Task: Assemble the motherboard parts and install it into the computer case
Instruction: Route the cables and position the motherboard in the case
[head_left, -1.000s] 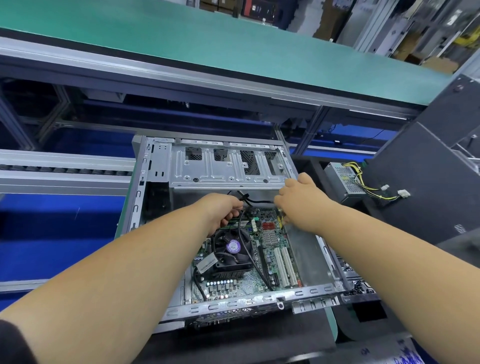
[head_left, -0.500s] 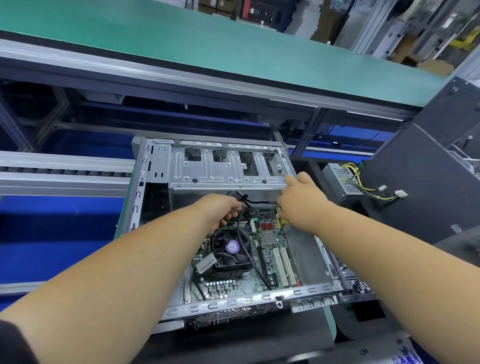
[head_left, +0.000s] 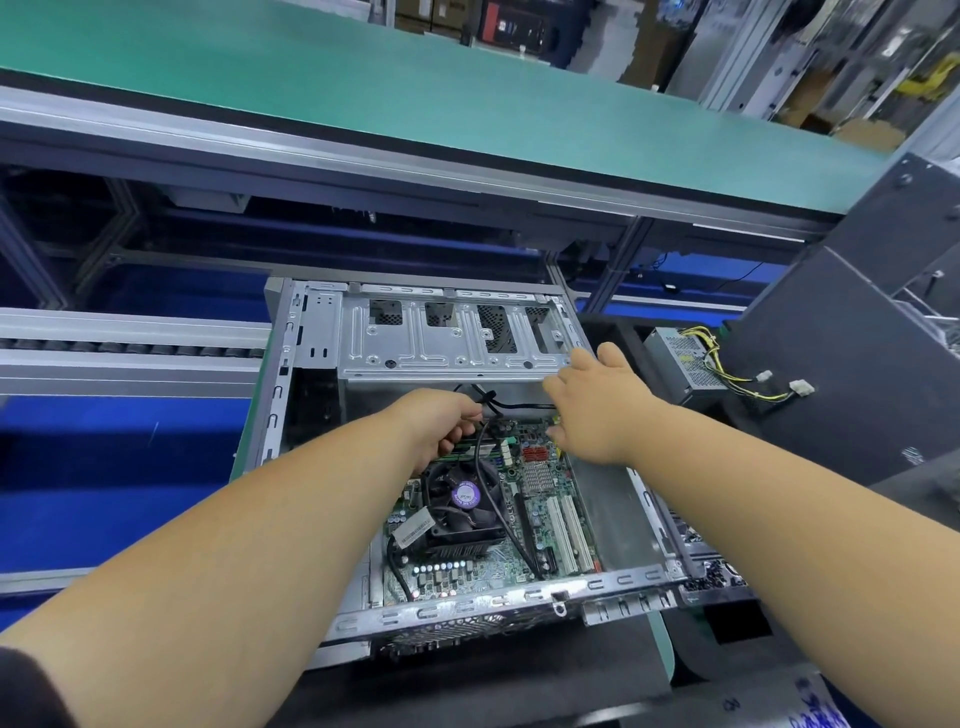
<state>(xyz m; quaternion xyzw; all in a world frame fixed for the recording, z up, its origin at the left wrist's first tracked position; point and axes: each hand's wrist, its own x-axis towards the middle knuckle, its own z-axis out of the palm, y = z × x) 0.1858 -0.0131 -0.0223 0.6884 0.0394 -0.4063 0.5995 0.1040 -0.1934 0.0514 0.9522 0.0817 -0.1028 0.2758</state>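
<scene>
An open grey computer case (head_left: 467, 605) lies on its side in front of me. Inside it sits the green motherboard (head_left: 540, 499), which carries a black CPU fan (head_left: 465, 496). My left hand (head_left: 441, 421) is curled over the board's far edge and grips a black cable (head_left: 511, 525) that runs across the board. My right hand (head_left: 602, 410) hovers over the far right corner of the board. Its fingers stretch toward the corner of the silver drive cage (head_left: 447, 358). Nothing shows in its grasp.
A grey power supply (head_left: 680, 364) with yellow wires lies right of the case. Beside it leans a dark side panel (head_left: 831, 364). A green conveyor belt (head_left: 363, 88) runs across the back and a roller rail (head_left: 130, 353) on the left.
My right hand lifted from the board's edge and its fingers straightened toward the drive cage corner. My left hand stayed on the cable.
</scene>
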